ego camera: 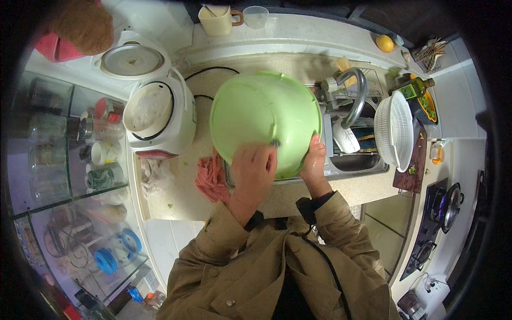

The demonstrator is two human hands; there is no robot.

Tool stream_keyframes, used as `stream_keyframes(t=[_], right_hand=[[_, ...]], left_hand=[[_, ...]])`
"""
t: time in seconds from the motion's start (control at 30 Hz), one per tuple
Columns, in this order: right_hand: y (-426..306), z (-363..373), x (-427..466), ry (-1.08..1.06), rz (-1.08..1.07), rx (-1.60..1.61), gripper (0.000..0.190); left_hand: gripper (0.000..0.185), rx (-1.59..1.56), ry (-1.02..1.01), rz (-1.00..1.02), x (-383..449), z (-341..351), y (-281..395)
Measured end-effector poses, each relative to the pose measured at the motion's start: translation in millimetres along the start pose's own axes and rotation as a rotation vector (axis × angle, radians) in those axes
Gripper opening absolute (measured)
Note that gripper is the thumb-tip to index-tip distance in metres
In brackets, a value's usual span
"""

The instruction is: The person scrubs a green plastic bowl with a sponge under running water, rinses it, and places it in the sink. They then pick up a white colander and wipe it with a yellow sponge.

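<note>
A large light-green plastic basin (292,108) is tilted up over the left part of the steel sink (356,164). My right hand (314,160) grips its right side, with the thumb on the wall near the rim. My left hand (256,164), blurred and curled, is in front of the basin's lower left part; a small dark thing shows beside its fingers, and whether the hand holds it is unclear. A pink cloth (210,180) lies on the counter by my left wrist. The curved steel faucet (360,96) stands to the right of the basin.
An open white rice cooker (164,132) stands at the left. Right of the sink are a white colander (394,132), a dark red cutting board (420,160) and a green glass bottle (416,89). A pan (452,208) sits on the gas hob (424,236). Glass shelves hold jars and cups at far left.
</note>
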State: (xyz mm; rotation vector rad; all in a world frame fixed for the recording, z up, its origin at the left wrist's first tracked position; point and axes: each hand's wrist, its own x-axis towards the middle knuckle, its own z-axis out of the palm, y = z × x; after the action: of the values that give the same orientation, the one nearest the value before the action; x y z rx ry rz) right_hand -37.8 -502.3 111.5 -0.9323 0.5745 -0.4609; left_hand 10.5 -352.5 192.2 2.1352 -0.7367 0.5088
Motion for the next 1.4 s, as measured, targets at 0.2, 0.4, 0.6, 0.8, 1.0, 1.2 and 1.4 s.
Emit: stream_keyframes(t=[0.2, 0.4, 0.6, 0.8, 1.0, 1.2, 1.4], right_hand=[[-8, -12, 7, -0.008, -0.024, -0.023, 0.042], [-12, -15, 3, 0.073, 0.072, 0.129, 0.045], [-13, -20, 4, 0.047, 0.089, 0.108, 0.053], [-10, -18, 1, 0.029, 0.112, 0.173, 0.055], [-10, -11, 0, 0.098, 0.2, 0.21, 0.058], [-11, -27, 1, -0.046, 0.197, 0.251, 0.059], [-13, -39, -4, -0.063, 0.228, 0.173, 0.069]], left_hand=[[0.012, 0.054, -0.18, 0.032, -54, -23, -42], [0.008, 0.103, -0.039, -0.384, -43, -30, -57], [0.011, -0.098, -0.184, 0.043, -37, -33, -42], [0.01, 0.035, 0.075, -0.33, -20, -33, -56], [0.01, -0.223, -0.203, -0.052, -45, -25, -27], [0.012, -0.455, 0.159, -0.832, -41, -33, -100], [0.033, -0.658, -0.031, -0.806, -55, -35, -143]])
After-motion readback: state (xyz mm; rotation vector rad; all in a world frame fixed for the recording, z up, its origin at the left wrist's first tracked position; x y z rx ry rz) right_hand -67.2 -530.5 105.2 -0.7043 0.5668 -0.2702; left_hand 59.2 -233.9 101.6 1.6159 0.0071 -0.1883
